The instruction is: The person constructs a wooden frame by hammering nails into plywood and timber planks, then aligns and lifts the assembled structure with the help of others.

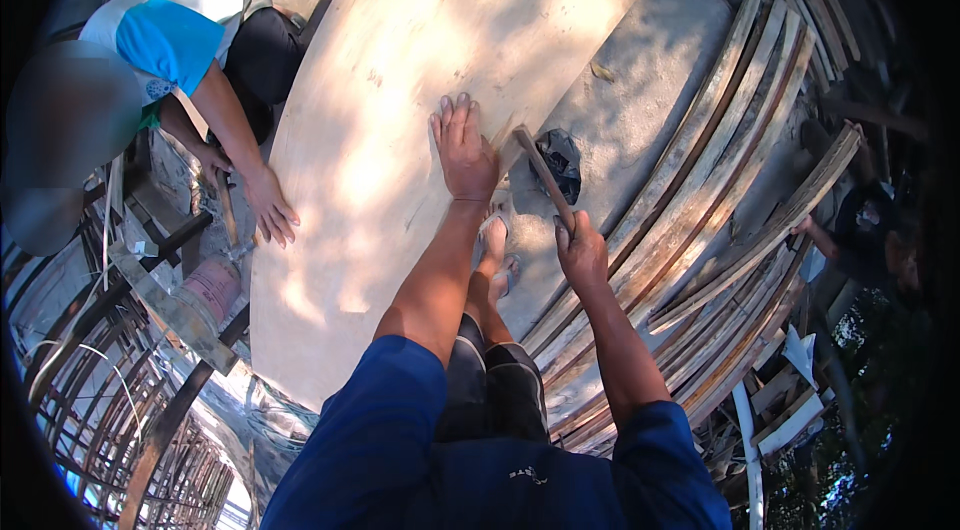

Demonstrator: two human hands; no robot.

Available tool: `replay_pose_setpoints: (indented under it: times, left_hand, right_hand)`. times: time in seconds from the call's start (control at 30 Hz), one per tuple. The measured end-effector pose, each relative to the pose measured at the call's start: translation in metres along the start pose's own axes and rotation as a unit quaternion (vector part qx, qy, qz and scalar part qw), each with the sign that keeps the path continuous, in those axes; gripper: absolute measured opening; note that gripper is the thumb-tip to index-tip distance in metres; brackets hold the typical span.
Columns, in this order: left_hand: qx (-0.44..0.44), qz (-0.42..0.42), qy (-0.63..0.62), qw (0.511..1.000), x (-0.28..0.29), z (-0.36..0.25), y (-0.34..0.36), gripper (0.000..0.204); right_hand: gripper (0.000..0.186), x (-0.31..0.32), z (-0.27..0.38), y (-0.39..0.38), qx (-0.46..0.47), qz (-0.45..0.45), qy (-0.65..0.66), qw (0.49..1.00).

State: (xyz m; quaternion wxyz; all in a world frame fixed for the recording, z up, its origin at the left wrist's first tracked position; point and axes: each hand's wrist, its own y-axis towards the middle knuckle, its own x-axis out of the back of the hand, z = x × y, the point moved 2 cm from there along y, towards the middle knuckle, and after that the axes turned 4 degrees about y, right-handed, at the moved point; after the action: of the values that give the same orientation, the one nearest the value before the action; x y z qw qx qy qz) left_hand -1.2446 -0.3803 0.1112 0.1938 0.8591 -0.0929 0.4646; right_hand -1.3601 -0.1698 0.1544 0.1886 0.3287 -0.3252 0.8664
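Observation:
A large pale plywood sheet (pixel 400 40) spreads before me, dappled with sun and shade. My left hand (pixel 467 152) lies flat on it by the right edge, fingers stretched out and holding nothing. Closed around the wooden handle of a hammer (pixel 546 176) is my right hand (pixel 582 252), just off that edge. The hammer's head end meets or nearly meets the sheet's edge near my left hand; I cannot tell whether they touch. Across the sheet, a co-worker's hand (pixel 268 205) rests on the left edge, while their other hand grips a second hammer (pixel 228 215).
Long weathered planks (pixel 690 155) lie stacked at the right, where another person holds a board (pixel 800 205). A black plastic bag (pixel 560 165) sits on the ground beside the sheet. A pinkish bucket (pixel 212 288) and wooden framing (pixel 160 300) stand at the left. My feet are below the edge.

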Motion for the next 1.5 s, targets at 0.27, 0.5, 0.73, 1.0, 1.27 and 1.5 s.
replay_pose_setpoints:
  times: [0.27,0.5,0.73,1.0,1.27,1.5]
  left_hand:
    - [-0.010,-0.010,0.011,1.000,0.000,0.000,-0.004,0.049]
    - [-0.054,-0.014,0.003,0.998,0.006,0.008,-0.002,0.043]
    - [-0.181,0.255,-0.136,0.940,-0.018,-0.080,-0.060,0.030]
    - [-0.054,0.604,0.100,0.789,-0.221,-0.023,-0.196,0.025]
    - [-0.096,0.424,0.100,0.895,-0.321,0.000,-0.201,0.034]
    - [-0.111,0.421,0.131,0.891,-0.376,0.016,-0.210,0.024]
  right_hand:
    - [0.030,0.010,0.002,-0.019,-0.028,0.025,0.010,0.999]
    - [0.037,0.005,-0.020,-0.065,-0.105,-0.014,0.190,0.976]
    - [0.031,-0.084,-0.138,-0.095,-0.416,-0.050,0.496,0.760]
    - [0.028,-0.115,-0.220,-0.089,-0.466,0.005,0.548,0.695]
    - [0.029,-0.095,-0.249,-0.065,-0.480,0.013,0.560,0.675]
    - [0.029,-0.083,-0.260,-0.053,-0.504,0.045,0.565,0.652]
